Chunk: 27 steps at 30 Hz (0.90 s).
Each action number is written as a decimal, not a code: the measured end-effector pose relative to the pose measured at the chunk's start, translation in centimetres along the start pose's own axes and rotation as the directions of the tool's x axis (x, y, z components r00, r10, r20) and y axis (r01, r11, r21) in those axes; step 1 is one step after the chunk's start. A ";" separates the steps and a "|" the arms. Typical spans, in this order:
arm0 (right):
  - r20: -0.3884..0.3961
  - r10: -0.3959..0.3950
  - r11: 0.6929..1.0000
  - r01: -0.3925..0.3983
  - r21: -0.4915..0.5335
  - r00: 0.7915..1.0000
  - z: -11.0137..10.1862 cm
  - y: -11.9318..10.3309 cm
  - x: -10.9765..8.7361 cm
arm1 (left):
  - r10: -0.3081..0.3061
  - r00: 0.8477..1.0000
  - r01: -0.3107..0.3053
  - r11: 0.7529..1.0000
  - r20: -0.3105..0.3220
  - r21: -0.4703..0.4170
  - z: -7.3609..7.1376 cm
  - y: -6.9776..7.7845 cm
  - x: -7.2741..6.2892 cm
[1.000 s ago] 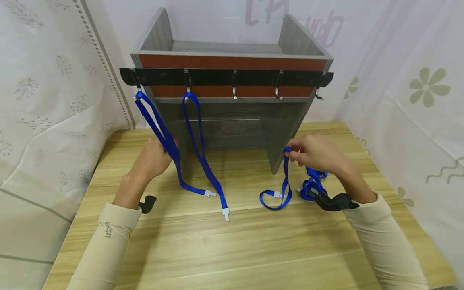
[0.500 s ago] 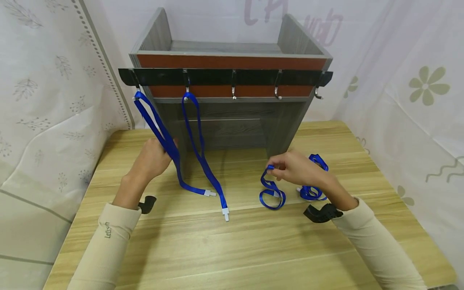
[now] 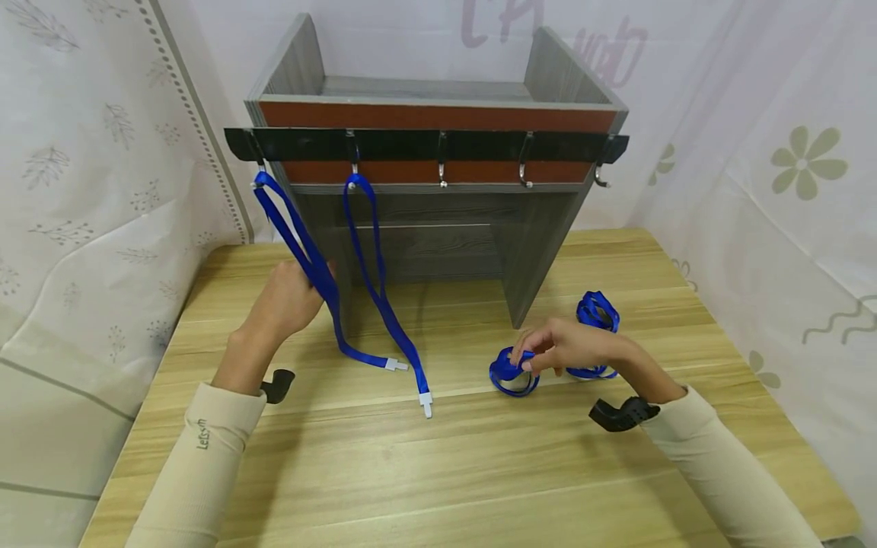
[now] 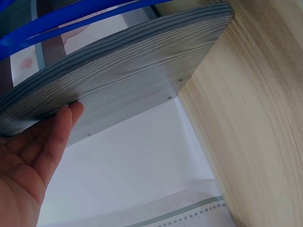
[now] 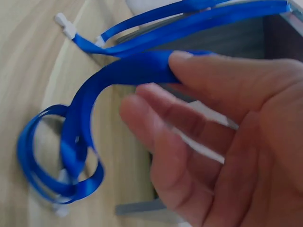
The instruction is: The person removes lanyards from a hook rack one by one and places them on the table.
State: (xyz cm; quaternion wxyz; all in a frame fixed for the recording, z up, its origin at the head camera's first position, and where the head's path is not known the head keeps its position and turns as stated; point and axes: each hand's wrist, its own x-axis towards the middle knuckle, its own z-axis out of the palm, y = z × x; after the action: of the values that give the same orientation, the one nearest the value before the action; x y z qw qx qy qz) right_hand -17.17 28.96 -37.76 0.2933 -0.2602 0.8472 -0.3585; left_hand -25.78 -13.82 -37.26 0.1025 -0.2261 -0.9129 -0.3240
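Before the grey wooden shelf (image 3: 537, 236), the right hand (image 3: 572, 346) pinches a blue ribbon lanyard (image 3: 505, 370). The straight-fingered left hand (image 3: 286, 301) touches the shelf.

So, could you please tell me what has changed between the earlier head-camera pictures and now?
The right hand has come down and toward the person, lowering the strap of the blue lanyard it holds nearer the table. Nothing was newly taken or let go. Unchanged: the left hand at the stand's side panel and the two hanging lanyards.
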 end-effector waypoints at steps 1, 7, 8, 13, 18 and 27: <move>0.014 -0.001 1.000 0.001 0.019 1.000 0.0 0.3 -0.1 | 0.001 1.000 -0.001 1.000 -0.001 0.002 0.0 0.0 0.0; 0.073 0.009 0.991 -0.019 0.133 0.997 0.1 2.3 -0.3 | 0.022 1.000 -0.021 1.000 -0.016 0.015 0.1 -0.1 0.1; 0.072 0.013 0.989 -0.023 0.144 0.997 0.1 2.6 -0.2 | 0.023 1.000 -0.023 1.000 -0.017 0.015 0.1 -0.1 0.1; 0.019 0.032 0.996 -0.033 0.088 0.999 0.6 3.9 0.5 | 0.024 1.000 -0.023 1.000 -0.020 0.011 0.1 -0.1 0.0; -0.112 0.054 0.979 -0.074 -0.192 0.992 1.8 3.8 1.6 | 0.028 1.000 -0.028 1.000 -0.013 0.005 0.1 0.0 0.0; -0.249 -0.177 0.633 -0.084 -0.770 0.952 4.8 3.3 3.1 | 0.031 0.999 -0.030 0.999 -0.011 0.018 0.1 -0.1 0.1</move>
State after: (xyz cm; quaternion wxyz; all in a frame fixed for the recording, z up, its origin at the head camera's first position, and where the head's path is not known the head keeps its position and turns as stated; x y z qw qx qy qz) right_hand -16.76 26.78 -43.98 0.0116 -0.3248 0.9457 -0.0043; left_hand -25.90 -13.81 -37.41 0.1148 -0.2372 -0.9116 -0.3155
